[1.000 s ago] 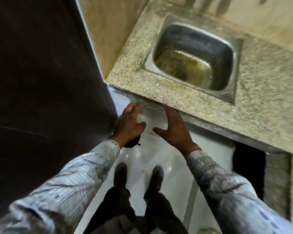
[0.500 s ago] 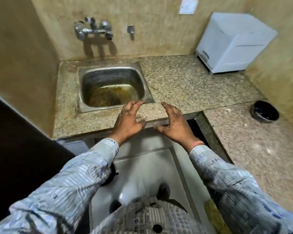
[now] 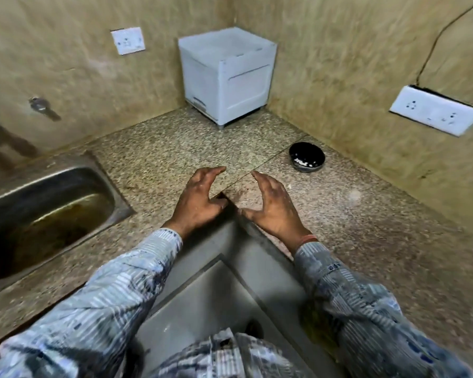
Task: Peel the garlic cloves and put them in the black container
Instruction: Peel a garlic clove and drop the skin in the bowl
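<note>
A small round black container point(image 3: 306, 156) sits on the speckled granite counter point(image 3: 175, 156) near the right wall. Something pale lies inside it, too small to tell what. My left hand point(image 3: 200, 199) and my right hand point(image 3: 273, 207) hover side by side above the counter's inner corner, palms facing each other, fingers spread and loosely bent, holding nothing. The container is about a hand's length beyond my right hand and to its right. I see no whole garlic cloves anywhere on the counter.
A white box-shaped appliance point(image 3: 227, 75) stands in the back corner. A steel sink point(image 3: 38, 214) with murky water is set into the counter at the left. Socket plates point(image 3: 436, 113) are on the right wall and on the back wall point(image 3: 127, 40).
The view has swung from the floor and sink round to the right, bringing the counter corner and black container into view. Both hands kept their spread, empty pose in front of me.
</note>
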Tool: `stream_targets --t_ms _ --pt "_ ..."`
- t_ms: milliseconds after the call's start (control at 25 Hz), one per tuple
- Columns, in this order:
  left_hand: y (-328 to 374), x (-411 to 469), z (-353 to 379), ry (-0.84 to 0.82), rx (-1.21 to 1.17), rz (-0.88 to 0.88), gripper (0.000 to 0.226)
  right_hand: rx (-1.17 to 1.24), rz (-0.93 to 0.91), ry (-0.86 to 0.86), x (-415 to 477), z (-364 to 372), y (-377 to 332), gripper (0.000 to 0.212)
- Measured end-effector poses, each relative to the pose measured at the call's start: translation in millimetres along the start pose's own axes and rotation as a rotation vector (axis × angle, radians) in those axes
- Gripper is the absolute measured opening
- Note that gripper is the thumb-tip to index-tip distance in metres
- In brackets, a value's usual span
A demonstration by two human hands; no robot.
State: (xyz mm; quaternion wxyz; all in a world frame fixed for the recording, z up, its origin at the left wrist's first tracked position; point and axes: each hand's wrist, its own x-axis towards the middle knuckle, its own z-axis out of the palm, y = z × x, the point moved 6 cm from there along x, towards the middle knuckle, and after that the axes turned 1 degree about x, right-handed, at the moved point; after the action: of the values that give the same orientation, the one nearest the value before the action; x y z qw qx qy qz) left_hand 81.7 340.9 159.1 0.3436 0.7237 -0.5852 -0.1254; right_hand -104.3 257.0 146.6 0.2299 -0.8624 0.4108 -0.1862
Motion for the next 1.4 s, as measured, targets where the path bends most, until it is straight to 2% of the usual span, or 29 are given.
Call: stream_targets --t_ms 160,400,680,840,1000,1120,1240,1400 --pt "42.7 59.6 62.5 -0.078 -0.032 0.031 0.083 -0.011 0.068 0.065 15.4 -46.9 71.8 0.099" --pt "75.0 116.0 129.1 -0.169 -0.062 0.05 0.085 0.032 0.163 0.053 31.0 -77.4 142.2 0.102" --pt "50.5 169.3 176.6 -0.272 -0.015 0.019 0.087 0.118 0.312 -0.001 59.1 -60.3 187.1 0.098" --pt "15.9 197.1 199.9 -0.353 -0.027 0.005 0.088 0.078 0.423 -0.007 92.7 -27.8 213.3 0.096" --pt "-22.4 227.1 223.2 -0.481 -0.047 -0.037 0.089 0.085 0.561 -0.055 128.1 7.4 239.6 0.085" --pt "-50.7 251.5 241.5 -0.553 -0.049 -0.034 0.087 0.096 0.721 -0.047 149.7 31.1 264.7 0.064" --pt "-82.0 272.4 251.9 -0.567 -0.024 -0.111 0.083 0.067 0.829 -0.051 164.8 56.5 282.3 0.042" --pt "-112.2 293.4 258.1 -0.552 0.046 -0.221 0.074 -0.015 0.919 -0.069 174.8 71.4 283.8 0.035"
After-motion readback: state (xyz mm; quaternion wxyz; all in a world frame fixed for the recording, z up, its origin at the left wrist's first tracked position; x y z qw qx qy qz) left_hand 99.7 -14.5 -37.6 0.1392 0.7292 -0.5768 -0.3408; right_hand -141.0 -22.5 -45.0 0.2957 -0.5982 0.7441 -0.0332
